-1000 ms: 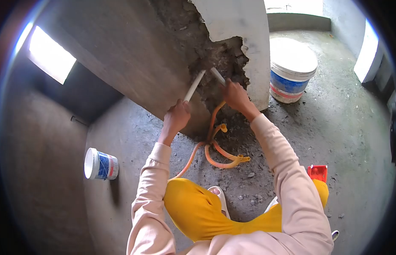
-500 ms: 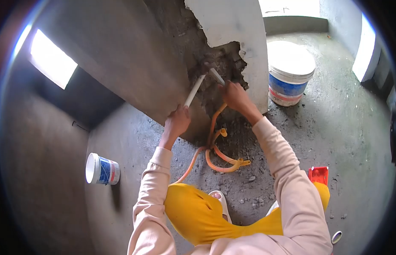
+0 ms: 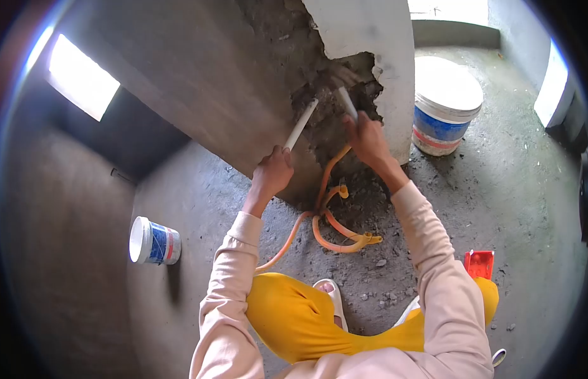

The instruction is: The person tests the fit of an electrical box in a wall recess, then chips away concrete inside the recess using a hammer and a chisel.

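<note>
My left hand (image 3: 273, 169) is closed around a straight white rod (image 3: 302, 123), which slants up toward the broken hollow (image 3: 332, 117) in the wall. Whether the rod is a pipe or a chisel I cannot make out. Gripped in my right hand (image 3: 371, 140) is what looks like a hammer (image 3: 347, 102) with a pale handle; its head is smeared by motion in front of the hollow. The two tools' upper ends are apart. Below my hands, several orange flexible conduits (image 3: 332, 244) come out at the wall's foot, some with yellow ends.
A large white bucket (image 3: 440, 129) with a blue band stands right of the wall. A smaller bucket (image 3: 166, 244) lies tipped at left. Rubble (image 3: 389, 297) covers the floor around my sandalled feet. A red plastic tray-like piece (image 3: 479, 263) is beside my right knee.
The hammer has swung up and right, away from the white rod's end, where the two met before. My left hand still holds the rod. The whole view has shifted slightly.
</note>
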`<state>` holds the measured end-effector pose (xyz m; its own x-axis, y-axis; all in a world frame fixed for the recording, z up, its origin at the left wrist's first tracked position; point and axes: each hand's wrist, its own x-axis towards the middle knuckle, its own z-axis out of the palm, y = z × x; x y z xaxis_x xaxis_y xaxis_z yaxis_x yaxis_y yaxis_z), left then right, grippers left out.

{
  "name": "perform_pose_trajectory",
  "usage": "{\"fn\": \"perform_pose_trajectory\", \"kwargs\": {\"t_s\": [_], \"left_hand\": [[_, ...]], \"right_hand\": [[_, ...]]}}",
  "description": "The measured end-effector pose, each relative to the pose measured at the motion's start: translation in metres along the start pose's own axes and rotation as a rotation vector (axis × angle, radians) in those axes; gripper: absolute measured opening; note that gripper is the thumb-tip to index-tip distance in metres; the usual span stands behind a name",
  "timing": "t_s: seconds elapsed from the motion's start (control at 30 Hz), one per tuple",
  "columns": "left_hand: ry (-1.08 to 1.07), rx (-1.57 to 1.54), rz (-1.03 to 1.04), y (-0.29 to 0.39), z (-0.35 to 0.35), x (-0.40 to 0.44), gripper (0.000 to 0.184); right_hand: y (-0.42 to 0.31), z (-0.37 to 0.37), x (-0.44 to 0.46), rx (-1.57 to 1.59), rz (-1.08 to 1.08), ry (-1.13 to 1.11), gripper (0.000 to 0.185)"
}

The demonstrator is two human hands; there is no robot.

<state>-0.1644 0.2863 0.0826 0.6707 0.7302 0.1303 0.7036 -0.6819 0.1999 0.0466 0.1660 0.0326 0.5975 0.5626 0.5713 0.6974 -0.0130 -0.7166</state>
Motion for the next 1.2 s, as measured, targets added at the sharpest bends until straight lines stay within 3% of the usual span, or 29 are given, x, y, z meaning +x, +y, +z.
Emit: {"fn": "perform_pose_trajectory", "kwargs": {"t_s": [0.13,0.3,0.37,0.5,0.57,0.93,1.2], "left_hand": [[-0.02,-0.028,-0.023,0.004,-0.001,-0.003,0.034],[-0.005,-0.032,-0.011,0.002,0.001,-0.001,0.034],[0.108,-0.026,0.077,-0.013,0.016,-0.001,0.032],[0.029,-0.077,0.078,-0.073,0.071,-0.039,0.03],[0.027,-0.184,0.022,-0.088,0.083,-0.053,0.027],[0.106,-0.338,0.059,-0.017,-0.001,-0.028,0.036],[0.166,-0.232,0.077,-0.017,0.012,-0.015,0.032]], "right_hand": [[-0.063,-0.044,0.01,0.214,-0.147,0.149,0.031],[0.001,0.016,0.005,0.028,-0.102,0.114,0.033],[0.016,0.022,0.003,-0.126,0.12,-0.123,0.035],[0.011,0.009,-0.016,-0.006,0.206,-0.106,0.038],[0.006,-0.01,-0.009,0.016,0.097,-0.112,0.038],[-0.011,-0.052,-0.011,0.174,0.087,-0.022,0.039],[-0.006,-0.056,-0.012,0.14,0.073,-0.022,0.039]]}}
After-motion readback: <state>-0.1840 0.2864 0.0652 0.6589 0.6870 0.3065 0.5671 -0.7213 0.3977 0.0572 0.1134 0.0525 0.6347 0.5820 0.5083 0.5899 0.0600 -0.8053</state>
